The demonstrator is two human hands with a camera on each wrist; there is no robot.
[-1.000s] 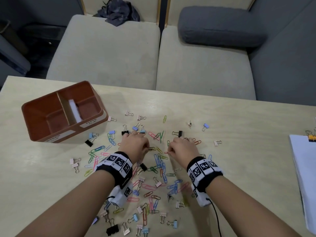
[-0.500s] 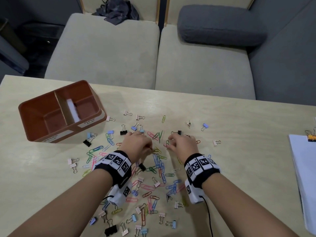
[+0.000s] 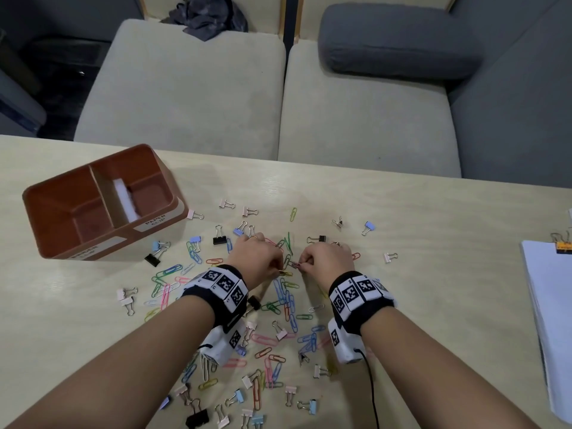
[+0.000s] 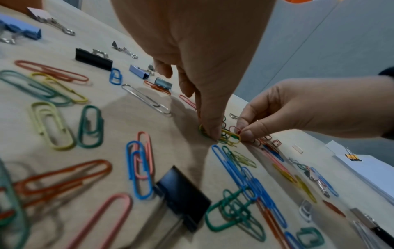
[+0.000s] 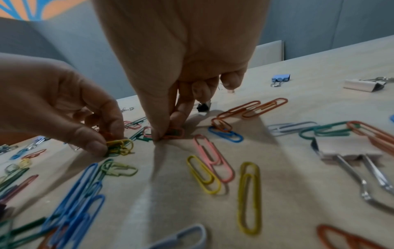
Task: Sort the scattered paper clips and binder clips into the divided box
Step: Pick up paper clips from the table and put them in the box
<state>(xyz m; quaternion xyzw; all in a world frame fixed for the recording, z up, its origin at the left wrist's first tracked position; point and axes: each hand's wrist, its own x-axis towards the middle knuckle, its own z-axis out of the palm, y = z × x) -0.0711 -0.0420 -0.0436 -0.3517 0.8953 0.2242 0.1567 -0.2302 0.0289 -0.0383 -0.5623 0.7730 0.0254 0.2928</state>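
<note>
**Both hands pinching paper clips at the middle of the scatter; divided box holds no clips that can be seen**

Head view: The left hand (image 3: 253,258) and right hand (image 3: 325,260) sit close together, knuckles up, on the pale wooden table (image 3: 448,274). Each grasps small paper clips at its fingertips. The scattered coloured wire paper clips (image 3: 284,301) and small binder clips (image 3: 216,239) lie around and beneath both forearms. The brown plastic divided box (image 3: 62,243) stands well apart to the left, near the table's far edge; a white slip leans inside its right compartment, whose front label reads "PAPER CLIP". A white paper stack (image 3: 551,320) lies at the right edge. Beige seat cushions (image 3: 185,97) stand behind the table.

Left wrist view: The left hand (image 4: 202,67) points down, thumb and forefinger pinching a small yellow and green clip bundle (image 4: 229,137) against the table. Just beside it, the right hand (image 4: 298,111) pinches a small reddish clip. A black binder clip (image 4: 183,197) lies in the foreground.

Right wrist view: The right hand (image 5: 181,59) pinches a small clip with green and red wire (image 5: 176,133) at the table surface. The left hand (image 5: 53,104) grasps the yellow bundle. A pale binder clip with steel handles (image 5: 349,151) lies to the right.
</note>
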